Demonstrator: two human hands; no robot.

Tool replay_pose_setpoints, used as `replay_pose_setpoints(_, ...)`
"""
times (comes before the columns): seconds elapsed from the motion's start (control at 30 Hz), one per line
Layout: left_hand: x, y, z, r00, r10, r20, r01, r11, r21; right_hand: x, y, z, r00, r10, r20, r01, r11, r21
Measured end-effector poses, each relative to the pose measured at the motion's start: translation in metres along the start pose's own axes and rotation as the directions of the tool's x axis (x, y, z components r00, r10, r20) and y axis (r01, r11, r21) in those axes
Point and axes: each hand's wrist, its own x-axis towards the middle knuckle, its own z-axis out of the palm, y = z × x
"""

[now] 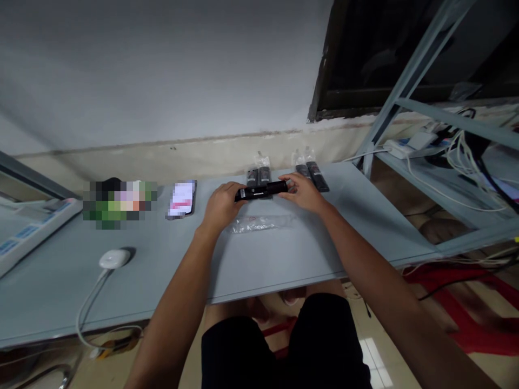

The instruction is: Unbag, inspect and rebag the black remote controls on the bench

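Both of my hands grip a black remote control (261, 190) just above the grey table (284, 265). My left hand (222, 206) wraps its left end, and my right hand (300, 193) holds its right end. Directly behind it lies a pair of black remotes in clear plastic sleeves (258, 174), partly hidden by the held one. Another bagged pair (310, 170) lies just beyond my right hand. A flat, clear plastic bag (259, 223) lies on the table below my hands, apart from them.
To the left lie a phone with a pixelated screen (181, 200), a pixelated object (119, 204), a white corded oval device (114, 259) and a white boxy device (36, 229). A metal shelf (446, 129) with white cables and a power strip (405, 147) stands right.
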Motion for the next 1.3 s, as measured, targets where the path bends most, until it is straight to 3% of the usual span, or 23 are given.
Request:
replay_pose_setpoints(0.17,0.000,0.004,-0.002,1.000,0.009,-0.008,-0.010,1.000,-0.006,0.002,-0.005,0.002,0.998,0.051,-0.029,-0.048,0.995,0.092)
replay_pose_setpoints(0.63,-0.001,0.024,0.005,0.986,0.169,0.007,-0.169,0.984,-0.050,-0.007,-0.021,0.019,0.944,0.291,0.155,-0.326,0.893,0.312)
replay_pose_setpoints(1.03,-0.003,0.032,0.011,0.947,0.320,-0.011,-0.320,0.943,-0.092,-0.010,-0.033,0.007,0.897,0.314,0.311,-0.381,0.907,0.183)
replay_pose_setpoints(1.3,-0.001,0.048,0.007,0.940,0.333,-0.081,-0.340,0.936,-0.090,-0.010,-0.048,0.008,0.928,0.173,0.329,-0.295,0.881,0.369)
